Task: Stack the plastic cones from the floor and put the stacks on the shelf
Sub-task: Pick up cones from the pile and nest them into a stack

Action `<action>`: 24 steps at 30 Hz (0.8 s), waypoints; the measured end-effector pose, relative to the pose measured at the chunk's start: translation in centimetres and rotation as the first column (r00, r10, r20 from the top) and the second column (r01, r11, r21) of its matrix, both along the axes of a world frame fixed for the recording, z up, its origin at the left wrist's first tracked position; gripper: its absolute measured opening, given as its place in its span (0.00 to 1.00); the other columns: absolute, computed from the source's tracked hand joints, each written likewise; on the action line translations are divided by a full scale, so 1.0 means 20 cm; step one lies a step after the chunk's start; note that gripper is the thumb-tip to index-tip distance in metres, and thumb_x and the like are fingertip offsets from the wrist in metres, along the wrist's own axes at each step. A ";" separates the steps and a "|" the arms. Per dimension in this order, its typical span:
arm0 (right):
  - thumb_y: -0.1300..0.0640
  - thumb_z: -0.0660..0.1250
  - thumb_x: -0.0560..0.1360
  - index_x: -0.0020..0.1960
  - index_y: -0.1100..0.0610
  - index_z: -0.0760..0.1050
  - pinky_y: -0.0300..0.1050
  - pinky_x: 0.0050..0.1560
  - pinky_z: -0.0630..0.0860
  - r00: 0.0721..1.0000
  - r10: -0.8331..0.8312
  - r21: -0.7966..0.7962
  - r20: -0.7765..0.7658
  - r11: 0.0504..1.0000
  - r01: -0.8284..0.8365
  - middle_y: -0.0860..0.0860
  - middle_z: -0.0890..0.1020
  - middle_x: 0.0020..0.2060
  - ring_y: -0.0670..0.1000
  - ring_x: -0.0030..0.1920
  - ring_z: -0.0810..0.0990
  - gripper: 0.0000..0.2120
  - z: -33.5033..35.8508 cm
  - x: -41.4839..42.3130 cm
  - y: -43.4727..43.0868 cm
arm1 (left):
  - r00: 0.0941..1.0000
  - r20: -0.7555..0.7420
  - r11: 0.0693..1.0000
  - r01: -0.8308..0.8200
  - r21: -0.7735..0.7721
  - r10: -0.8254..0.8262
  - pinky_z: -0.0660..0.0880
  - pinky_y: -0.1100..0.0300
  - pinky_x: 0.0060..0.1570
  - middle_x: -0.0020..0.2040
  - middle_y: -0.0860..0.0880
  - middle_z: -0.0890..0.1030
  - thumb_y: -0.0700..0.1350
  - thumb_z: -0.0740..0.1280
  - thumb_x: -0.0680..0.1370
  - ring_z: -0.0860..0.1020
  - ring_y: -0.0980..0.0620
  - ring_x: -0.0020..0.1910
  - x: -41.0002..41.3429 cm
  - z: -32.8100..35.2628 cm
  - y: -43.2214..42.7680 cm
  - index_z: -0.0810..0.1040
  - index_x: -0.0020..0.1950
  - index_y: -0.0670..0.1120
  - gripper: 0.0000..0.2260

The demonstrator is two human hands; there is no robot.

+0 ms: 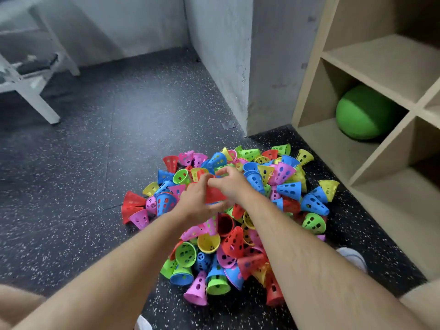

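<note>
Head camera: the left hand (194,202) and right hand (232,184) both grip a red perforated plastic cone (215,195). Under the hands lies a heap of multicoloured plastic cones (234,241).

The red cone (215,194) shows only as a patch between the blurred hands. The left hand (194,202) wraps round it, but whether the right hand (232,184) grips it cannot be told. Both forearms cover part of the cone pile (289,190). A divider hides the green ball's (362,113) right side. The picture's edges cut off the shelf (371,60), the blurred white bench (35,91) and a white shoe (142,324).
</note>
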State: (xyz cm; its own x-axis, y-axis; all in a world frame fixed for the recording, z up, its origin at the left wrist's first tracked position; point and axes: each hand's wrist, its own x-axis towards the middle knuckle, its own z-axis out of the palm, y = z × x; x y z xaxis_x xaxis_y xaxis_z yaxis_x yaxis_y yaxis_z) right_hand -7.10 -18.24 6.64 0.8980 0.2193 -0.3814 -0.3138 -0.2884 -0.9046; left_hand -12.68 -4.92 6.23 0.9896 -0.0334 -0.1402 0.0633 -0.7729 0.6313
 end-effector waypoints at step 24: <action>0.44 0.58 0.82 0.50 0.53 0.77 0.50 0.51 0.75 0.973 0.182 -0.323 0.139 0.937 -0.129 0.48 0.80 0.44 0.50 0.46 0.78 0.15 -0.12 -0.46 0.10 | 0.968 -0.131 0.952 -0.235 -0.197 0.212 0.80 0.43 0.50 0.45 0.48 0.81 0.45 0.74 0.71 0.82 0.44 0.46 -0.37 -0.27 0.09 0.62 0.61 0.53 0.26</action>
